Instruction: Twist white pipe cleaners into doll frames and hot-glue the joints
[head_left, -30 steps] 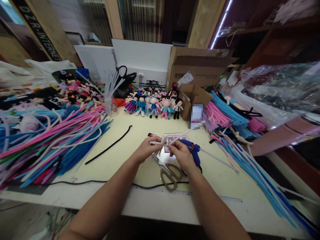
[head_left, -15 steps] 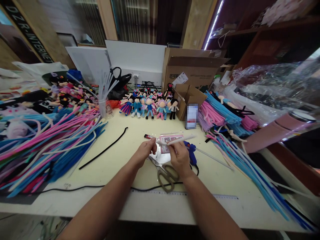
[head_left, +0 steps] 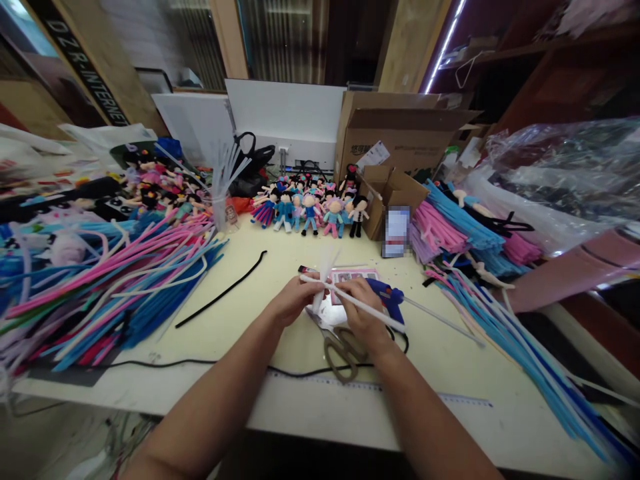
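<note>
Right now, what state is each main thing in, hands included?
Left hand: pinching white stems
Right hand: closed at the stems' crossing
White stems: crossed, partly blurred
Scissors: lying flat, blades partly hidden
Glue gun: lying down
Black stem: loose on the table
Large carton: open
Phone: upright, screen masked
Dolls: crowded together

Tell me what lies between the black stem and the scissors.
In the head view, a stretch of table, then the left hand and its forearm, between black stem and scissors; the hand pinches white stems.
</note>
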Motion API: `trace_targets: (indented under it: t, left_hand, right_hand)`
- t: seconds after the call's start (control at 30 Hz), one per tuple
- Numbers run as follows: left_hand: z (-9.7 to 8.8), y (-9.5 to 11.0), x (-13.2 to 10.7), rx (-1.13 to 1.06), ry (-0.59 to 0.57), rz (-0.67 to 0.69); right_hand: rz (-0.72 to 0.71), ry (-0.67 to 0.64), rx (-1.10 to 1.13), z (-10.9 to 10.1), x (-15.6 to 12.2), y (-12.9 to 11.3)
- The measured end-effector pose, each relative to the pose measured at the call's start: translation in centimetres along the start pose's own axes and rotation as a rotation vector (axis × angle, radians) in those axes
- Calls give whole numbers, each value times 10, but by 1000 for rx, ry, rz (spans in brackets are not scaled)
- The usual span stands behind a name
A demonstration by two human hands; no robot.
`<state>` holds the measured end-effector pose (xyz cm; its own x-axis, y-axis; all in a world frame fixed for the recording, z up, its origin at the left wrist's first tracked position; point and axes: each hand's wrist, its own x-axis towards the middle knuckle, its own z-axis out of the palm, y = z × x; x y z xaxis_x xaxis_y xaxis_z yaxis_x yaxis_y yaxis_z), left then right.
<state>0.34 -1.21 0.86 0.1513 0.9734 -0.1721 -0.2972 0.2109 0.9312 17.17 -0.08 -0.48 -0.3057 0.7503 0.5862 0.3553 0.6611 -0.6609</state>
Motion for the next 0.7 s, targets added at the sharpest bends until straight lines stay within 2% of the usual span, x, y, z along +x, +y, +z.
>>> trace_targets:
  t: [0.13,0.27,0.43,0.57,0.7]
  left_hand:
    - [-2,0,0,111,26,46]
    - [-4,1,0,222,14,143]
    - [-7,-1,1,281,18,184]
    - [-8,-2,0,318,49,164]
    - [-5,-1,0,346,37,179]
  right_hand:
    - [109,-1,108,1,1,0]
    - [284,-11,210,3,1,4]
    - [476,-54,423,5,4,1]
    - [489,-38,511,7,5,-1]
    - [382,31,406,2,5,-3]
